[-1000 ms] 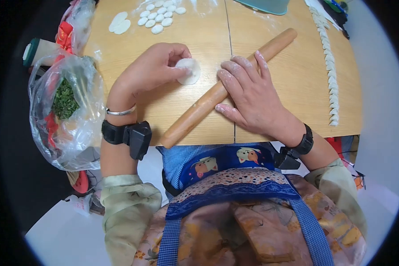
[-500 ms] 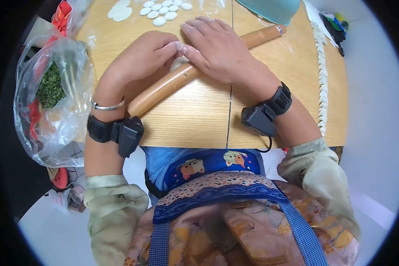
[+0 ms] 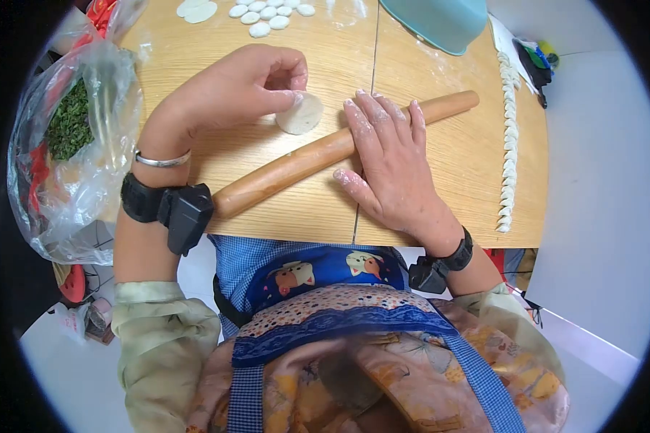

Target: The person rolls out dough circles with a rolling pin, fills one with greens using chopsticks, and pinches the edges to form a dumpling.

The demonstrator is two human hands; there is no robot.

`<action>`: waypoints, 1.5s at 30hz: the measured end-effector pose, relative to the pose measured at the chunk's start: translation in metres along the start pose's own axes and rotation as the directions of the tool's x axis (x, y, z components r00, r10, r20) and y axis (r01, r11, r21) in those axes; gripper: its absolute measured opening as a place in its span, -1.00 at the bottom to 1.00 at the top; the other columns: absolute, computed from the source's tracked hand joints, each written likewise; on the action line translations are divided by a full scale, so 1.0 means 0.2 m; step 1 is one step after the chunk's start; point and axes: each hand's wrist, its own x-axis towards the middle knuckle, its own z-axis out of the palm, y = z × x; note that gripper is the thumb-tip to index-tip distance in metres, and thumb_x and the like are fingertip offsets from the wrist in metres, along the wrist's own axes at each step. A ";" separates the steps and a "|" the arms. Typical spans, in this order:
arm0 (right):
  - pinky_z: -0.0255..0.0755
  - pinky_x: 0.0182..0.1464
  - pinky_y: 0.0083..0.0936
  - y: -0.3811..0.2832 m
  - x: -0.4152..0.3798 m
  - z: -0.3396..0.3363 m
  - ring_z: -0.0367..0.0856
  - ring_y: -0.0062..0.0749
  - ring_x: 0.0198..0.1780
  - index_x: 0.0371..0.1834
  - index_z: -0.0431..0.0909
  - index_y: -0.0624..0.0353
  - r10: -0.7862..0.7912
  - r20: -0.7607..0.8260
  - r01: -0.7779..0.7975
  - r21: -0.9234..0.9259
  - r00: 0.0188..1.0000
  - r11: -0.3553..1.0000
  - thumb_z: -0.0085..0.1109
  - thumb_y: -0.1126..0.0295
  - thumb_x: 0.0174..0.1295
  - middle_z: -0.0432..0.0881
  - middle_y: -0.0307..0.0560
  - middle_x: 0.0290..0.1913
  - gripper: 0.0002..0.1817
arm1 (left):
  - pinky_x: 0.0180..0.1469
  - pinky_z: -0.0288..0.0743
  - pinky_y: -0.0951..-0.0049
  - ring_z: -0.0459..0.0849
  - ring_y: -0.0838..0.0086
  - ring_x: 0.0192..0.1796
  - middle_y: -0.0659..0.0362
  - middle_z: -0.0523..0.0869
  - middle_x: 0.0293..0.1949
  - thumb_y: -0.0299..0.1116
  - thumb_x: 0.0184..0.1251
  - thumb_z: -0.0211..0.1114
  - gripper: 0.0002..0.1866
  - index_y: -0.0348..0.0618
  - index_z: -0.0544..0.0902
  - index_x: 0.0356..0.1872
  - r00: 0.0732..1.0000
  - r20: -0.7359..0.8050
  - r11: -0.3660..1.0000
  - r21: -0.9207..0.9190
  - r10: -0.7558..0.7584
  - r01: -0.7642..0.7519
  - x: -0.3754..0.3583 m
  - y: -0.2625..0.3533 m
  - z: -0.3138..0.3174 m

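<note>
Our half-closed left hand (image 3: 231,88) pinched the dough wrapper (image 3: 301,117) near eleven o'clock; our open right hand (image 3: 399,172) lay on the rolling pin (image 3: 285,172), needing soft, even pushes.

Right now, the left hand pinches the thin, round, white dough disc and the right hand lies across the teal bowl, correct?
Not quite: the head view shows the right hand lying across the long, light-brown wooden rolling pin. The left hand does pinch the dough disc.
</note>
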 end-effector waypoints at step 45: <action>-0.23 0.55 0.24 -0.02 -0.01 0.00 0.22 0.10 0.49 0.48 0.28 0.26 -0.017 0.017 0.017 0.005 1.000 1.000 0.15 -0.11 0.26 0.32 0.18 0.45 -0.15 | -0.20 0.40 0.57 0.46 0.70 -0.27 0.33 0.59 -0.36 -0.43 0.31 0.25 -0.88 -0.27 0.60 -0.24 0.992 0.114 0.988 -0.138 -0.047 0.062 -0.02 0.02 0.01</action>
